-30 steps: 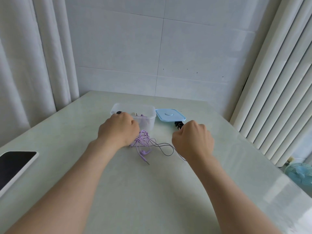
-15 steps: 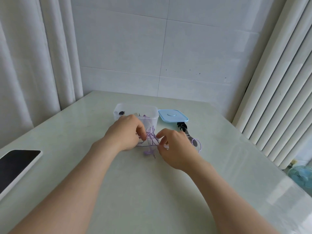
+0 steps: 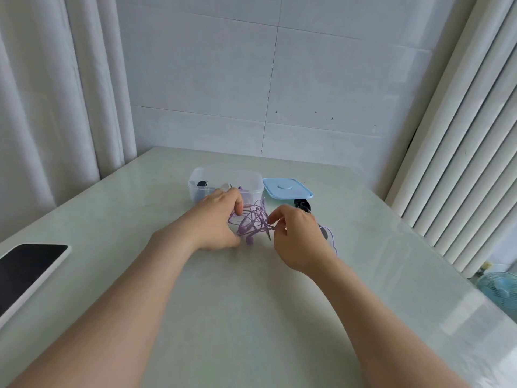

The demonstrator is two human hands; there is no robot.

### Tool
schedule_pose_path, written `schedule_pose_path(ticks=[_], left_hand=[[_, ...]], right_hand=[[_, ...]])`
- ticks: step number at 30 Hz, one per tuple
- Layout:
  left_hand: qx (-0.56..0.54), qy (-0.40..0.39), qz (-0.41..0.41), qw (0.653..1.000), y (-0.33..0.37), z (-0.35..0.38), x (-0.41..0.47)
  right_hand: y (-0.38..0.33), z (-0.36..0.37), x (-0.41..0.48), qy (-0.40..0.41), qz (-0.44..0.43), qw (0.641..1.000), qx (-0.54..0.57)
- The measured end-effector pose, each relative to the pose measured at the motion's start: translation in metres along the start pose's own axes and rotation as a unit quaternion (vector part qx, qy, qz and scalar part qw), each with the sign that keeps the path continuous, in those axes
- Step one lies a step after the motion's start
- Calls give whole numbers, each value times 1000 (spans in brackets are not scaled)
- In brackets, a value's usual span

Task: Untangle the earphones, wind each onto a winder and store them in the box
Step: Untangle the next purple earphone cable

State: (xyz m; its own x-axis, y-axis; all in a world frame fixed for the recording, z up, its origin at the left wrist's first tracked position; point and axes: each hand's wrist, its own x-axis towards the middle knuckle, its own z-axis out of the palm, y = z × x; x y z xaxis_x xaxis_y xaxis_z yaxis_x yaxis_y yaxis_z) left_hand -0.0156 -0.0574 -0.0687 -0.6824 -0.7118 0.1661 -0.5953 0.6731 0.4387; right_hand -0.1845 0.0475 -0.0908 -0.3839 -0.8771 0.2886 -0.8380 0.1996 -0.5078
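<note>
A tangle of purple earphones (image 3: pixel 253 221) lies on the table in front of a clear plastic box (image 3: pixel 200 175). My left hand (image 3: pixel 214 219) pinches the tangle's left side with curled fingers. My right hand (image 3: pixel 298 238) pinches the cord on the right side. A loop of purple cord (image 3: pixel 333 238) trails out to the right of that hand. A small black object (image 3: pixel 302 204), maybe a winder or a black earphone, sits behind my right hand. The box holds a few small items that I cannot make out.
The box's light blue lid (image 3: pixel 286 187) lies flat to the right of the box. A tablet with a dark screen (image 3: pixel 25 271) rests at the table's left edge. Curtains hang on both sides, a tiled wall stands behind, and a small fan (image 3: pixel 500 289) is beyond the right edge.
My right hand moved left from beside the lid to the tangle and now pinches the cord. My left hand's fingers have shifted on the tangle, and the bundle is lifted and drawn together.
</note>
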Motion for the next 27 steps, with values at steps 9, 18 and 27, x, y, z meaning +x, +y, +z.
schedule_pose_path(ticks=[9, 18, 27], left_hand=[[5, 40, 23, 999, 0, 3, 4], [-249, 279, -31, 927, 8, -6, 6], [-373, 317, -49, 871, 10, -1, 5]], right_hand=[[-1, -8, 3, 84, 51, 994, 42], [6, -19, 3, 147, 90, 985, 12], [9, -23, -7, 83, 148, 942, -289]])
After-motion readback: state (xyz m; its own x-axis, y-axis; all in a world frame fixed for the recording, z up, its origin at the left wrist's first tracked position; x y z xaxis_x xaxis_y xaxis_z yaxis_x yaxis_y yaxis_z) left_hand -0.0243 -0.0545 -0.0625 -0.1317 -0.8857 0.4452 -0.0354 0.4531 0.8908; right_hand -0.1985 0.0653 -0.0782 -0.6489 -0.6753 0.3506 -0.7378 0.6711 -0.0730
